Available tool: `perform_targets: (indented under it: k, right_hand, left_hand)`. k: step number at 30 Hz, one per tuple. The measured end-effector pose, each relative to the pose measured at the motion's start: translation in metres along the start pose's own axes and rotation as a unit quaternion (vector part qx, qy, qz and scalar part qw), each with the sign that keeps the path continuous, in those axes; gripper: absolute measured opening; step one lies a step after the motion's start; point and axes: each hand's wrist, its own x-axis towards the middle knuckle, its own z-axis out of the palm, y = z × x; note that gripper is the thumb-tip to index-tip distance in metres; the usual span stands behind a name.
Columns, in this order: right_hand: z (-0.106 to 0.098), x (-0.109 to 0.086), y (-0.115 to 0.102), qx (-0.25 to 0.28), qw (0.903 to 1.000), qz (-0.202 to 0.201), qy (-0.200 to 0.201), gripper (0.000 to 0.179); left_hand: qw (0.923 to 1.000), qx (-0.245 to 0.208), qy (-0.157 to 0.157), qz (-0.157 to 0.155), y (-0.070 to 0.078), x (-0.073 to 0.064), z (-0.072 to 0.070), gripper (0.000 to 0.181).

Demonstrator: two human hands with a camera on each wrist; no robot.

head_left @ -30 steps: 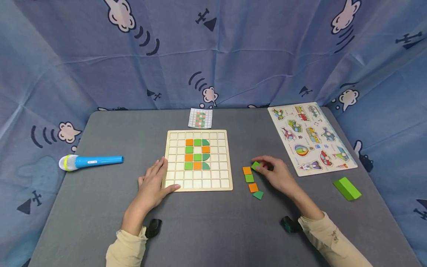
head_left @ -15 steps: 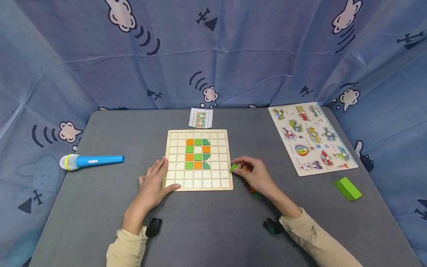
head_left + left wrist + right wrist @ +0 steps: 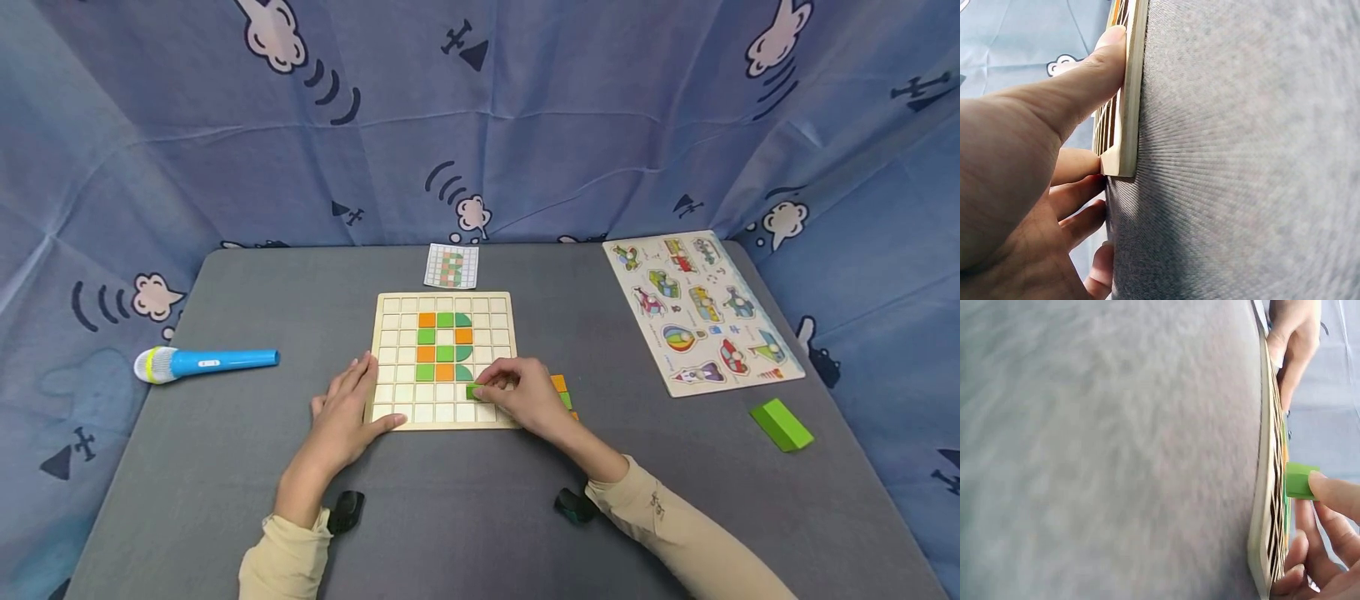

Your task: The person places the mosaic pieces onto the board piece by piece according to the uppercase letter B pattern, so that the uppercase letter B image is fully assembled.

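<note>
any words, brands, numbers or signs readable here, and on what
No text can be read in any view.
Picture board: tiny marks, too small to read.
Right sleeve: dark mark, too small to read.
Microphone: white patch, too small to read.
Grid board: none seen.

The left fingers [image 3: 1075, 166] touch the wooden grid board [image 3: 1129, 134] near its corner.

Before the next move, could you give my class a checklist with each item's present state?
1. Board steadied: ok, the left hand rests on its near left corner.
2. Green piece secure: ok, pinched by the right hand.
3. Pattern card uncovered: ok, beyond the board.
4. Green piece touching the board: cannot tell.
5. Loose tiles fully visible from the head view: not ok, the right hand partly covers them.
</note>
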Motion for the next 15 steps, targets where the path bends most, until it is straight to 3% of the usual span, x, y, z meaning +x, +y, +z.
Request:
perform_targets:
  k: [15]
  right_hand:
    - [0.013,0.009,-0.007,-0.041,0.9985,0.032,0.017,0.006]
  left_hand:
    - [1.0,0.005,0.001,0.0,0.001,-0.002,-0.002,0.098]
